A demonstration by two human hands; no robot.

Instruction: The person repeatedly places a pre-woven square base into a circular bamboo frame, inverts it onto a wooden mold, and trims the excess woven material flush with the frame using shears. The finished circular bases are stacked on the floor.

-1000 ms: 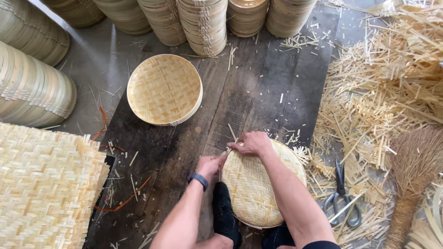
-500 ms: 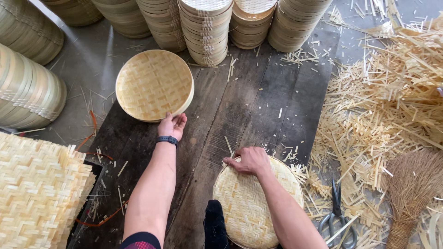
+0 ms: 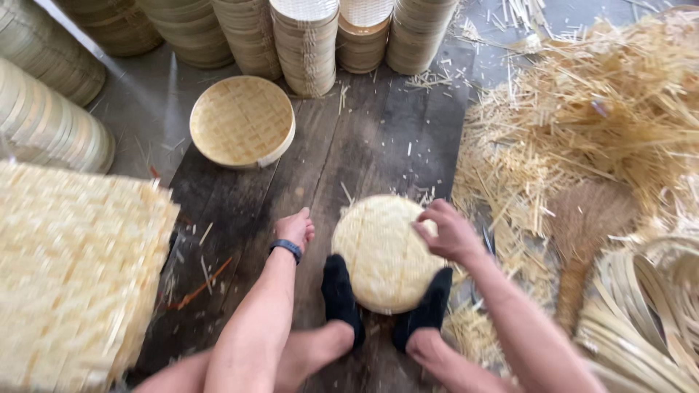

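A round woven bamboo lid (image 3: pixel 384 251) lies on the dark wooden floor between two feet in black socks (image 3: pixel 341 295). My right hand (image 3: pixel 445 231) rests on its right upper edge, fingers curled over the weave. My left hand (image 3: pixel 296 228), with a dark wristband, lies flat on the boards just left of the lid, holding nothing. A second round woven tray (image 3: pixel 242 131) sits further away on the floor, up and to the left, apart from both hands.
Stacks of round bamboo baskets (image 3: pixel 306 45) line the far side and left. A large woven mat (image 3: pixel 69 269) lies at the left. A heap of bamboo strips (image 3: pixel 582 109), a brush broom (image 3: pixel 586 225) and coiled bamboo hoops (image 3: pixel 641 320) fill the right.
My left hand reached out to the far tray half a second ago and has come back to the floor beside the lid. The view shifted; the right hand stays on the lid.
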